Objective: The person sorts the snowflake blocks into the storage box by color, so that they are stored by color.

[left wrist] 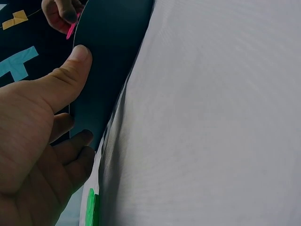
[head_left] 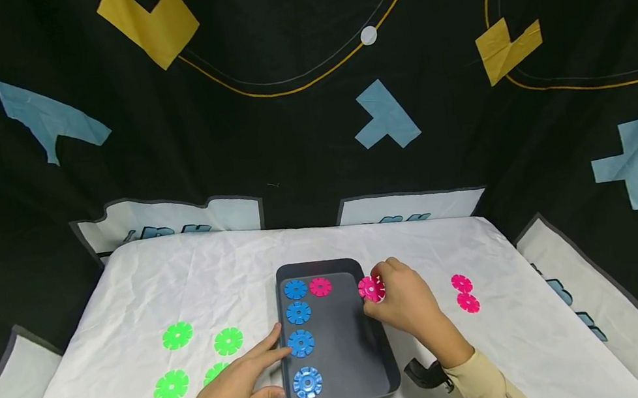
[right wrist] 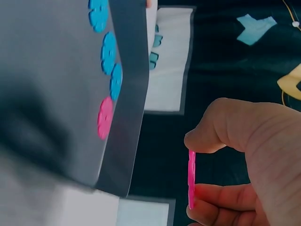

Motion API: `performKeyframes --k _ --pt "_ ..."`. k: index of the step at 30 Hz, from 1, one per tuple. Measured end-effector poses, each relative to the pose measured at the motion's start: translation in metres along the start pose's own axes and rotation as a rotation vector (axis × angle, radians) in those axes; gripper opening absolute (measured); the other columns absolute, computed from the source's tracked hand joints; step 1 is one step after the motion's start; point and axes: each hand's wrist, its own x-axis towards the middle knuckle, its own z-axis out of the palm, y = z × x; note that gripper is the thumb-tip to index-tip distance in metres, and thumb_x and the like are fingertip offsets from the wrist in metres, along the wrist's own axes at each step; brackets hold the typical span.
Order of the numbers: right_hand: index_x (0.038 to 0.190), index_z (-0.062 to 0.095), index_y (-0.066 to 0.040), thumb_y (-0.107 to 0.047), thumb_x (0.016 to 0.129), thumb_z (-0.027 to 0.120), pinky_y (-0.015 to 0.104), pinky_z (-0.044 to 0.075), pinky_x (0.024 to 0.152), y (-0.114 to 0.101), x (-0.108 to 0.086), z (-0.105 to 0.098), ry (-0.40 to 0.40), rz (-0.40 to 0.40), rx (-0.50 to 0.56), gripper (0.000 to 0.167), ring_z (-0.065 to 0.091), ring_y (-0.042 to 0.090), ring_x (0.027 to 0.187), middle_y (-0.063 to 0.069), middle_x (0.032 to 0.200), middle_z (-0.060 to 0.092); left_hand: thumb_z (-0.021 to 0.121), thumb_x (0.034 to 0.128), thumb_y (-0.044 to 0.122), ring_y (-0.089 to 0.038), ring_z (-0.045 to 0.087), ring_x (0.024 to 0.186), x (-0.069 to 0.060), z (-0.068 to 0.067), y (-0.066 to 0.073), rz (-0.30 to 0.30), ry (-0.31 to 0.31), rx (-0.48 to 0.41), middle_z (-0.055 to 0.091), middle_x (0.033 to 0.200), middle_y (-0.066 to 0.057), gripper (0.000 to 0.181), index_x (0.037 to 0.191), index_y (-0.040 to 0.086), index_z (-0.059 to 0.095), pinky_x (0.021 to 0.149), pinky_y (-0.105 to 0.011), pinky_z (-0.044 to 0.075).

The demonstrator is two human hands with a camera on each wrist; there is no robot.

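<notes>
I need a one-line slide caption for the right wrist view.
Right hand pinching a round, notched pink disc near a dark grey rectangular tray holding notched blue discs.

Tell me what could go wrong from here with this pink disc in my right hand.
Two risks. The pink disc is pinched by its edges in your right hand, near the raised right rim of the tray, so it could catch there or slip. Also, a fingertip of your left hand is right by the third blue disc from the top, so a small shift might nudge that disc out of its column.
</notes>
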Motion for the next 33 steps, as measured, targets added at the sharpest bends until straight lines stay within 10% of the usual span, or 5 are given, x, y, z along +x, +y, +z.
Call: performKeyframes --k 33 --pt "0.071 0.057 -0.016 -0.042 0.066 0.081 0.027 0.043 0.052 -0.046 0.040 0.075 -0.385 -0.098 -0.099 0.036 0.048 0.012 0.061 -0.003 0.075 0.051 0.068 0.0825 0.049 -0.022 0.034 0.139 -0.001 -0.001 0.001 0.007 -0.008 -0.010 0.020 0.161 -0.002 0.069 0.142 0.020 0.053 0.104 -0.046 0.040"
